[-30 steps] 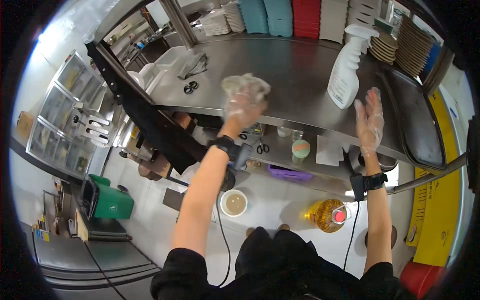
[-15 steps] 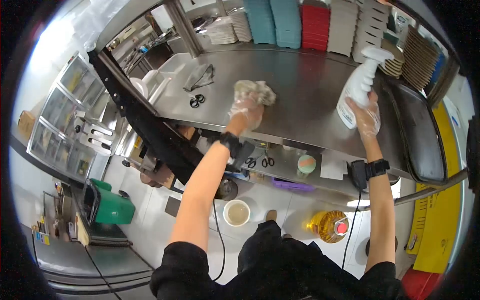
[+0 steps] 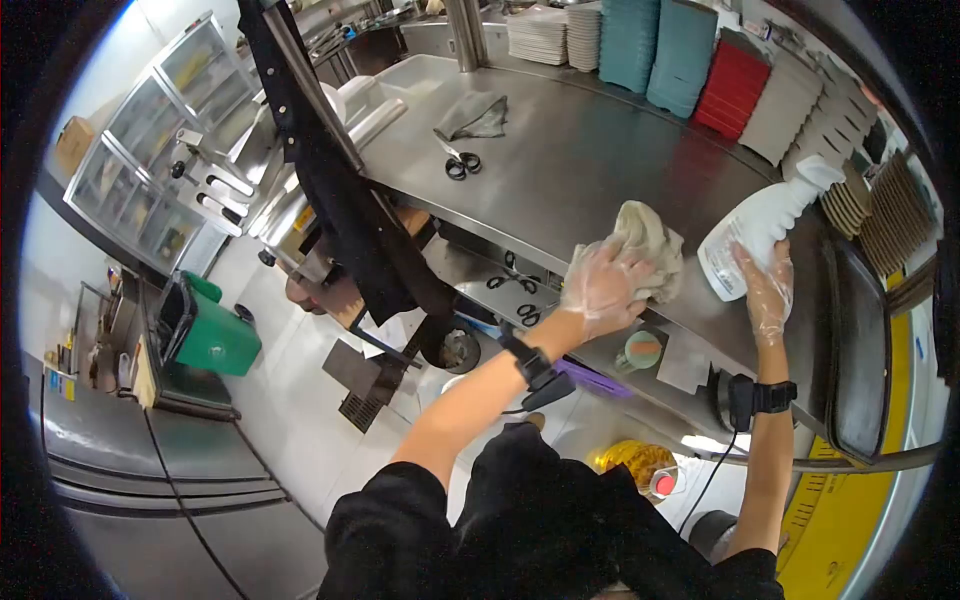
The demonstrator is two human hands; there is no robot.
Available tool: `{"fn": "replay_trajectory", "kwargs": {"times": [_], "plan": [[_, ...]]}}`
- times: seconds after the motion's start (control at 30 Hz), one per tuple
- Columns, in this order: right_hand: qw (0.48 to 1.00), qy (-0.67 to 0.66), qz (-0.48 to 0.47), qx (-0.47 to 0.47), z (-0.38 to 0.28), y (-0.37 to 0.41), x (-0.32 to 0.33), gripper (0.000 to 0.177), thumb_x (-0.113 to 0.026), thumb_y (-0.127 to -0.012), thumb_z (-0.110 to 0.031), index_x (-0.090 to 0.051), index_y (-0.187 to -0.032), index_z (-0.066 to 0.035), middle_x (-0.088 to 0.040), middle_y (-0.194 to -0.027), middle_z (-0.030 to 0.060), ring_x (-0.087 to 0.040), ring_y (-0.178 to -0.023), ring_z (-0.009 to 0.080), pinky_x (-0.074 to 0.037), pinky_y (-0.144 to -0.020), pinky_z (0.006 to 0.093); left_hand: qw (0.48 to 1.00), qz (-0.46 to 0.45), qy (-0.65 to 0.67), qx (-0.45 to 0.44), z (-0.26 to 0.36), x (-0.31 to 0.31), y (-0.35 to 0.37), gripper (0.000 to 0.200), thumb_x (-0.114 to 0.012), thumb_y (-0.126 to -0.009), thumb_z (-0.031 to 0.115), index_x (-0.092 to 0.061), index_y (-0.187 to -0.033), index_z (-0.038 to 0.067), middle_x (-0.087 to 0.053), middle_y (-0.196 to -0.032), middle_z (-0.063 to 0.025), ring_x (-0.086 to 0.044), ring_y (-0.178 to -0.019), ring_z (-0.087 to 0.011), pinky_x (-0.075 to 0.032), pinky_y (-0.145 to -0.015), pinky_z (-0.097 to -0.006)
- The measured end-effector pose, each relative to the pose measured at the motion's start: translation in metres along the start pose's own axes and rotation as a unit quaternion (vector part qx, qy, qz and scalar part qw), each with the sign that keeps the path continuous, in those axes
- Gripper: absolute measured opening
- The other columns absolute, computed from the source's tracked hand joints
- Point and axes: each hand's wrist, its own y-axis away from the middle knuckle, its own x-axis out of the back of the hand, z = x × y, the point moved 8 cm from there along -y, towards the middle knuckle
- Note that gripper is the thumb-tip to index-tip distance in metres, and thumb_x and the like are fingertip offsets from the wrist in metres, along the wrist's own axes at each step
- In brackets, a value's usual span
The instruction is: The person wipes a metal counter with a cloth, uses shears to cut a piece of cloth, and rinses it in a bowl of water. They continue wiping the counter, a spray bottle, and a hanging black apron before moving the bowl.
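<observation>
My left hand (image 3: 606, 290), in a clear plastic glove, presses a crumpled pale cloth (image 3: 648, 250) against the front part of the steel counter (image 3: 560, 150). Its fingers lie over the cloth near the counter's edge. At the right, my right hand (image 3: 768, 285), also gloved, is wrapped round a white spray bottle (image 3: 755, 235) whose nozzle tilts up to the right. Black-handled scissors (image 3: 461, 163) and a thin grey cloth (image 3: 474, 116) lie farther left on the counter.
Stacked teal trays (image 3: 682, 55), red trays (image 3: 733, 84) and brown trays (image 3: 892, 210) line the counter's back. A dark tray (image 3: 858, 360) leans at the right. Below are a lidded jar (image 3: 640, 350), an oil bottle (image 3: 640, 465) and a green bin (image 3: 215, 330).
My left hand and the pale cloth have moved right and toward the counter's front edge. My right hand still holds the spray bottle. The camera view has turned.
</observation>
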Motion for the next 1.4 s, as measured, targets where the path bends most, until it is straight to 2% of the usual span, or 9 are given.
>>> {"fn": "replay_trajectory", "kwargs": {"times": [0.37,0.53,0.7,0.73,1.0,1.03,1.23,1.27,1.4], "plan": [[0.998,0.019,-0.063,0.006,-0.054,-0.013,-0.099,0.057,-0.080,-0.081,-0.032,-0.059,-0.126,-0.005,-0.066,-0.111,0.0120,-0.063,-0.100,0.0228,-0.048,-0.090,0.0351,0.903,0.396,0.086,0.145,-0.131,-0.003,0.085,0.079,-0.068,-0.067,0.013,-0.046,-0.143,0.013,-0.032,-0.156,-0.0176,-0.020,-0.146,-0.0503,-0.027,-0.118,-0.0588],[0.993,0.060,-0.084,0.049,-0.076,-0.023,-0.155,0.060,-0.081,-0.076,-0.038,-0.060,-0.124,-0.008,-0.070,-0.110,0.0154,-0.067,-0.098,0.0306,-0.049,-0.089,0.0396,0.832,0.475,0.123,0.261,-0.169,0.016,0.095,0.072,-0.055,-0.073,0.004,-0.043,-0.144,0.004,-0.029,-0.159,-0.0195,-0.029,-0.145,-0.0424,-0.036,-0.115,-0.0420],[0.991,0.030,-0.126,0.016,-0.070,-0.035,-0.189,0.063,-0.081,-0.076,-0.041,-0.060,-0.125,-0.008,-0.066,-0.117,0.0163,-0.064,-0.105,0.0305,-0.047,-0.093,0.0404,0.760,0.553,0.106,0.325,-0.230,0.039,0.106,0.064,-0.057,-0.085,0.009,-0.038,-0.146,0.003,-0.027,-0.159,-0.0238,-0.032,-0.143,-0.0437,-0.035,-0.114,-0.0451],[0.992,0.033,-0.121,0.025,-0.075,-0.037,-0.193,0.064,-0.080,-0.076,-0.041,-0.060,-0.125,-0.006,-0.066,-0.116,0.0171,-0.064,-0.105,0.0310,-0.047,-0.094,0.0408,0.766,0.547,0.105,0.321,-0.240,0.042,0.106,0.067,-0.052,-0.088,-0.002,-0.030,-0.150,0.001,-0.024,-0.160,-0.0214,-0.023,-0.148,-0.0408,-0.020,-0.122,-0.0441],[0.992,0.054,-0.104,0.036,-0.087,-0.070,-0.230,0.058,-0.078,-0.082,-0.032,-0.058,-0.127,-0.002,-0.066,-0.117,0.0180,-0.063,-0.108,0.0297,-0.047,-0.094,0.0383,0.625,0.692,0.153,0.328,-0.292,0.080,0.170,0.051,-0.047,-0.097,0.010,-0.037,-0.146,-0.001,-0.047,-0.141,-0.0227,-0.048,-0.128,-0.0337,-0.033,-0.112,-0.0432],[0.993,0.053,-0.105,0.034,-0.085,-0.074,-0.235,0.058,-0.078,-0.082,-0.032,-0.058,-0.127,-0.002,-0.066,-0.117,0.0180,-0.063,-0.108,0.0297,-0.047,-0.094,0.0383,0.575,0.673,0.085,0.457,-0.315,0.065,0.189,0.052,-0.047,-0.097,0.012,-0.036,-0.145,-0.003,-0.048,-0.140,-0.0238,-0.049,-0.127,-0.0354,-0.034,-0.112,-0.0437],[0.992,-0.047,-0.110,0.040,-0.040,-0.110,-0.285,0.058,-0.080,-0.080,-0.027,-0.057,-0.127,-0.002,-0.069,-0.113,0.0151,-0.068,-0.101,0.0280,-0.052,-0.088,0.0369,0.688,0.634,0.119,0.332,-0.399,0.088,0.161,0.038,-0.055,-0.094,0.014,-0.055,-0.128,-0.004,-0.061,-0.123,-0.0228,-0.058,-0.115,-0.0381,-0.045,-0.099,-0.0435],[0.995,-0.011,-0.097,0.034,-0.040,-0.107,-0.282,0.063,-0.082,-0.077,-0.034,-0.056,-0.127,-0.004,-0.069,-0.113,0.0153,-0.067,-0.100,0.0294,-0.051,-0.088,0.0392,0.734,0.519,0.019,0.438,-0.415,0.074,0.151,0.038,-0.055,-0.094,0.014,-0.054,-0.129,-0.002,-0.062,-0.119,-0.0232,-0.059,-0.114,-0.0382,-0.046,-0.098,-0.0439],[0.993,0.070,-0.089,0.044,-0.066,-0.102,-0.287,0.069,-0.083,-0.074,-0.040,-0.055,-0.128,-0.007,-0.067,-0.115,0.0152,-0.065,-0.103,0.0329,-0.050,-0.090,0.0425,0.740,0.508,-0.019,0.439,-0.409,0.074,0.136,0.044,-0.053,-0.095,0.016,-0.046,-0.135,-0.001,-0.062,-0.118,-0.0267,-0.059,-0.112,-0.0425,-0.048,-0.096,-0.0465]]}}
